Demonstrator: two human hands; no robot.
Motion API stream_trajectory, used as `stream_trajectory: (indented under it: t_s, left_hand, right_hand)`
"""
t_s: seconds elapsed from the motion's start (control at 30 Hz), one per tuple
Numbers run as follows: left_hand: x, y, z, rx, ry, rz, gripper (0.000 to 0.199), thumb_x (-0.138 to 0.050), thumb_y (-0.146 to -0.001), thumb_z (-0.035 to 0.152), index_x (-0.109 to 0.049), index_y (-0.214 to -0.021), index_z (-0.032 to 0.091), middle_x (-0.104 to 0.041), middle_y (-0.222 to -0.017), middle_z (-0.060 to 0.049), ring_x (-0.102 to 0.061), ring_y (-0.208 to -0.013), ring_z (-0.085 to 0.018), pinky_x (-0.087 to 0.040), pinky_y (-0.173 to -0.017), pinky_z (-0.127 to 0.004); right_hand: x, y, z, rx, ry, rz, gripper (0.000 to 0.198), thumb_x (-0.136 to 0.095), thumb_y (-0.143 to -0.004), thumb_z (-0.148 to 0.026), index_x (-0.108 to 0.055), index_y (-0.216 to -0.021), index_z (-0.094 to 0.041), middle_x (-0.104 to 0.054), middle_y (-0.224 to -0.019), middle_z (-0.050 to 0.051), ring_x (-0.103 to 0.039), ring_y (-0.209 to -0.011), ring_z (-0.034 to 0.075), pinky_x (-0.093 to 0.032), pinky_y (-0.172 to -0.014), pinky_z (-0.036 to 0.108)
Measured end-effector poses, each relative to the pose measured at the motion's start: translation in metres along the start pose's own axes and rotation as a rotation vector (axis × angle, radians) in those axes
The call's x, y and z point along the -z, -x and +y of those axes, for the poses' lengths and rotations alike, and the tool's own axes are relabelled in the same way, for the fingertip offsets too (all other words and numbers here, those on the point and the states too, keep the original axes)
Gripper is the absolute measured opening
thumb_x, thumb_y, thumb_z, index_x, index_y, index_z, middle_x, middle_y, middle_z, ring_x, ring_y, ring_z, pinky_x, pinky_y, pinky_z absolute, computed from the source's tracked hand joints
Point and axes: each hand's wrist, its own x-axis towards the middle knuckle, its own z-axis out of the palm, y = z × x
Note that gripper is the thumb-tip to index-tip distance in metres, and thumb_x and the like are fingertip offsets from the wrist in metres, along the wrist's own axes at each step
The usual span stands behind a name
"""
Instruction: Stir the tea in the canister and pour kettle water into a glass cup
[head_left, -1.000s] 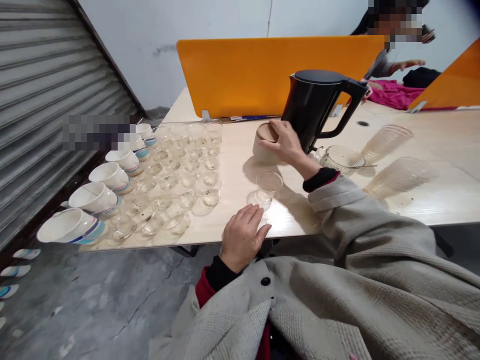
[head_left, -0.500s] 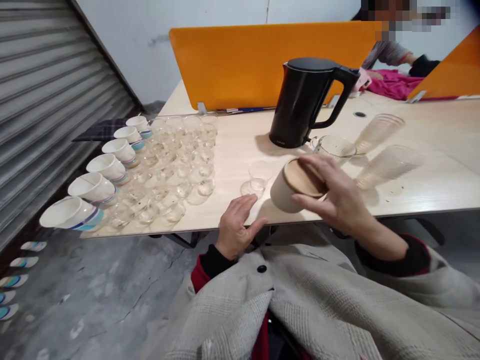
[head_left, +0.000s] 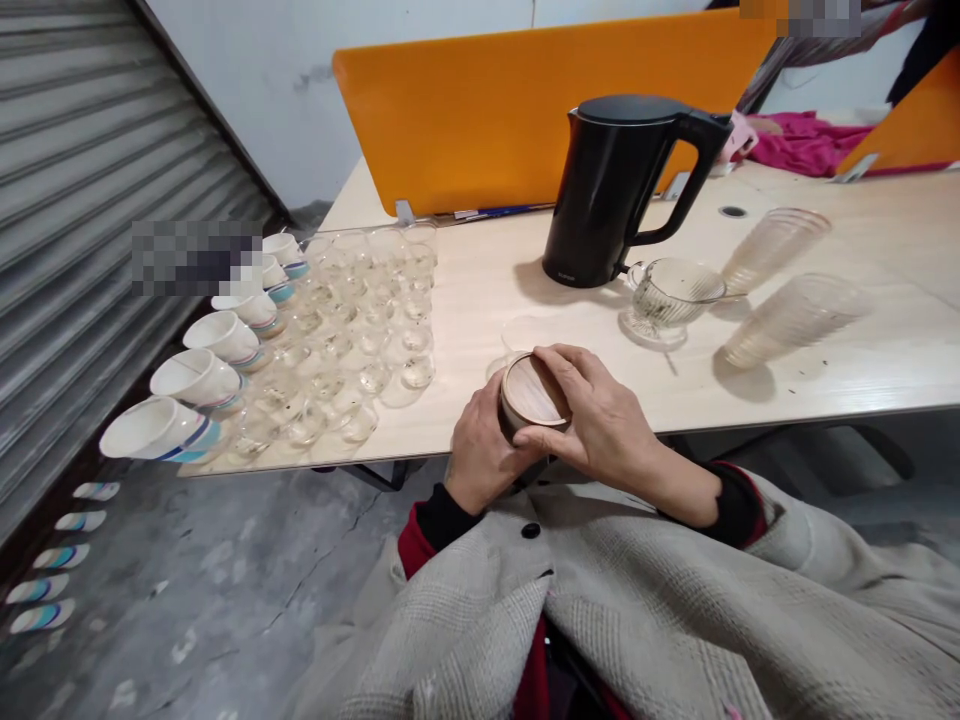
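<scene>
Both hands are around a round canister with a wooden lid (head_left: 534, 388) at the front edge of the table. My left hand (head_left: 482, 445) wraps the canister's left side. My right hand (head_left: 600, 415) grips the lid and its right side, thumb across the near rim. The canister's lower body is mostly hidden by my fingers. Just behind it stands a clear plastic cup (head_left: 525, 335), partly covered by the canister and hands. To the right of my right hand is a ribbed glass bowl on a foot (head_left: 664, 300), with a thin handle resting in it.
A black electric kettle (head_left: 611, 195) stands at the back before an orange divider (head_left: 465, 125). Two stacks of clear cups (head_left: 795, 315) lean at right. Rows of clear cups with dark bits inside (head_left: 330, 385) and white paper cups (head_left: 196, 378) fill the left. Another person is behind the divider.
My right hand has brought the canister left and nearer to me. My left hand has closed around it, and the glass bowl is now unobstructed.
</scene>
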Motion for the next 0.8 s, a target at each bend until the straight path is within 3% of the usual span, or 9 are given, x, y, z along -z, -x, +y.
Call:
stream_trajectory:
  t_s: [0.23, 0.37, 0.5, 0.67, 0.8]
  left_hand:
    - [0.002, -0.006, 0.007, 0.137, 0.039, -0.011, 0.100, -0.093, -0.074, 0.061, -0.046, -0.154, 0.025, -0.068, -0.148, -0.016, -0.070, -0.132, -0.039, -0.059, -0.109, -0.057]
    - [0.007, -0.008, 0.011, 0.146, 0.111, -0.035, 0.101, -0.097, -0.071, 0.057, -0.047, -0.154, 0.029, -0.068, -0.150, -0.013, -0.068, -0.135, -0.038, -0.058, -0.112, -0.056]
    - [0.006, -0.008, 0.008, 0.103, 0.132, 0.001, 0.102, -0.098, -0.069, 0.060, -0.048, -0.153, 0.029, -0.067, -0.151, -0.013, -0.067, -0.136, -0.039, -0.056, -0.114, -0.058]
    - [0.003, -0.007, 0.003, 0.074, 0.132, 0.027, 0.102, -0.095, -0.070, 0.066, -0.049, -0.153, 0.029, -0.070, -0.147, -0.014, -0.070, -0.131, -0.038, -0.059, -0.110, -0.056]
    - [0.002, -0.005, -0.001, 0.066, 0.106, 0.052, 0.104, -0.092, -0.071, 0.072, -0.049, -0.154, 0.028, -0.071, -0.145, -0.015, -0.071, -0.130, -0.039, -0.059, -0.109, -0.058]
  right_hand:
    - [-0.003, -0.007, -0.001, -0.060, -0.054, 0.114, 0.068, -0.053, -0.102, -0.069, -0.058, -0.151, -0.022, -0.067, -0.138, 0.020, -0.066, -0.126, 0.039, -0.059, -0.106, 0.061]
    - [0.015, -0.011, 0.004, -0.091, -0.160, 0.221, 0.068, -0.052, -0.103, -0.069, -0.057, -0.152, -0.022, -0.067, -0.139, 0.018, -0.065, -0.127, 0.037, -0.055, -0.109, 0.061]
    - [0.033, 0.001, 0.031, -0.182, -0.057, 0.294, 0.066, -0.053, -0.102, -0.067, -0.057, -0.153, -0.024, -0.064, -0.144, 0.018, -0.061, -0.133, 0.040, -0.050, -0.113, 0.065]
    - [0.021, 0.031, 0.086, -0.421, 0.161, 0.178, 0.072, -0.058, -0.099, -0.065, -0.057, -0.154, -0.019, -0.067, -0.137, 0.021, -0.061, -0.128, 0.043, -0.051, -0.108, 0.064]
    - [0.006, 0.042, 0.111, -0.464, 0.266, 0.063, 0.076, -0.065, -0.093, -0.062, -0.059, -0.153, -0.016, -0.063, -0.144, 0.025, -0.059, -0.130, 0.045, -0.050, -0.109, 0.062]
